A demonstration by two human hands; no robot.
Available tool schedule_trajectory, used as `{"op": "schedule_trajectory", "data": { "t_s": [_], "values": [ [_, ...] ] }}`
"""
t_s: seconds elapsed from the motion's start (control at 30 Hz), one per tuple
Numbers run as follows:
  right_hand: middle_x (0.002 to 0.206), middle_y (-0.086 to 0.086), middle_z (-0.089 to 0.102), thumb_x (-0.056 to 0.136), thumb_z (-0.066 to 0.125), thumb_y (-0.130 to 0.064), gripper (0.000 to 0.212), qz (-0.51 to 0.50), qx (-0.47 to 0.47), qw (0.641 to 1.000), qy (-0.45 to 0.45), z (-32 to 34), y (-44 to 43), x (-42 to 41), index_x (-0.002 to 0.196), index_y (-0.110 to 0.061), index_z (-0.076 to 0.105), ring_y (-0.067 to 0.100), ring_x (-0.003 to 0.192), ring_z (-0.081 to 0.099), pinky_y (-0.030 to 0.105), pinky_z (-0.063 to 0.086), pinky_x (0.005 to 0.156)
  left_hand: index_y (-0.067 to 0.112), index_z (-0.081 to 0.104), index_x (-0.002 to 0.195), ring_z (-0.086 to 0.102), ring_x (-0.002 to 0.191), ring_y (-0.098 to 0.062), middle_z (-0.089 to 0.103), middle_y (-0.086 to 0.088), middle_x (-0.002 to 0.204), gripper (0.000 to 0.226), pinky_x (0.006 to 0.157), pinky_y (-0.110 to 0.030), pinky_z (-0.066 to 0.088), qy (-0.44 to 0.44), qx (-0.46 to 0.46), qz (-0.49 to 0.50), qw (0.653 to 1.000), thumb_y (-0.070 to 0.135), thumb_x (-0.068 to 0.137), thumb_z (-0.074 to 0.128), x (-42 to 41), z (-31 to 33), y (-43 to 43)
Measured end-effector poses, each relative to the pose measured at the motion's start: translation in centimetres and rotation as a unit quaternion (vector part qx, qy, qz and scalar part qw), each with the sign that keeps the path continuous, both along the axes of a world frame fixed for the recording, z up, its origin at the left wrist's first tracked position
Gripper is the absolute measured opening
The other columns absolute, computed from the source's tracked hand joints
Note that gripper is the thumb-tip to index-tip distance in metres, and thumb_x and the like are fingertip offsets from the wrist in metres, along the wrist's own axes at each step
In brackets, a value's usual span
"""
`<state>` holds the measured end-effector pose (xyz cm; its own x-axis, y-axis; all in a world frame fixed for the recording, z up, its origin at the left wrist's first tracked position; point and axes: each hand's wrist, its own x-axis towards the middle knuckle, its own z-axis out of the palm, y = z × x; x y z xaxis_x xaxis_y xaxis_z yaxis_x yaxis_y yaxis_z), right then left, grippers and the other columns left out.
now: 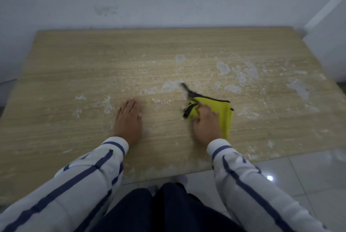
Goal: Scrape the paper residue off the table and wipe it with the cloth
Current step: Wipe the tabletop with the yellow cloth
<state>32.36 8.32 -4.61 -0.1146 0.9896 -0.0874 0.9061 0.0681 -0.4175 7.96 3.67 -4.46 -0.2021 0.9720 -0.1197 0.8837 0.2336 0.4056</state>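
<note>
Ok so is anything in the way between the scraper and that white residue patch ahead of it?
Nothing visible does. The scraper, held with the yellow cloth in the right hand, has its tip at the edge of the residue patch. The left hand lies flat on the table, well to the left.

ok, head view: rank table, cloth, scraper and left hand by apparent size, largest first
1. table
2. cloth and left hand: these look about alike. The cloth is partly hidden under the right hand, so I won't rank them.
3. scraper: smallest, though blurred.
</note>
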Motion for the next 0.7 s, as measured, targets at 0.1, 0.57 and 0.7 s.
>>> {"op": "schedule_trajectory", "data": {
  "t_s": [0.1, 0.57, 0.7],
  "values": [
    [0.125, 0.019, 0.052, 0.092, 0.047, -0.020, 0.029, -0.041, 0.003, 0.998, 0.051, 1.6, 1.2, -2.5, 0.114, 0.000, 0.052, 0.039, 0.112, 0.048, 0.046, 0.033, 0.101, 0.012, 0.027, 0.146, 0.009, 0.145, -0.022, 0.019, -0.005, 0.156, 0.049, 0.118, -0.042, 0.005, 0.017, -0.003, 0.042, 0.999, 0.017, 0.097, 0.034, -0.7, 0.0, -0.8],
    [0.123, 0.019, 0.052, 0.087, 0.050, -0.018, 0.030, 0.079, 0.031, 0.996, 0.021, 1.4, 0.5, -11.3, 0.112, -0.001, 0.054, 0.039, 0.111, 0.049, 0.045, 0.033, 0.100, 0.015, 0.017, 0.149, 0.002, 0.146, -0.023, 0.011, -0.002, 0.158, 0.053, 0.118, -0.044, 0.000, 0.042, -0.021, 0.165, 0.985, 0.023, 0.098, 0.029, -6.8, -0.4, -4.8],
    [0.144, 0.018, 0.039, 0.089, 0.045, -0.019, 0.043, 0.380, -0.014, 0.925, 0.000, 0.6, -6.0, -18.0, 0.127, -0.001, 0.048, 0.035, 0.135, 0.032, 0.047, 0.017, 0.112, 0.014, 0.015, 0.150, 0.001, 0.146, -0.023, 0.010, -0.003, 0.158, 0.054, 0.118, -0.046, 0.001, 0.048, -0.029, 0.182, 0.982, 0.022, 0.098, 0.029, -8.4, -0.8, -5.7]
  ]
}}
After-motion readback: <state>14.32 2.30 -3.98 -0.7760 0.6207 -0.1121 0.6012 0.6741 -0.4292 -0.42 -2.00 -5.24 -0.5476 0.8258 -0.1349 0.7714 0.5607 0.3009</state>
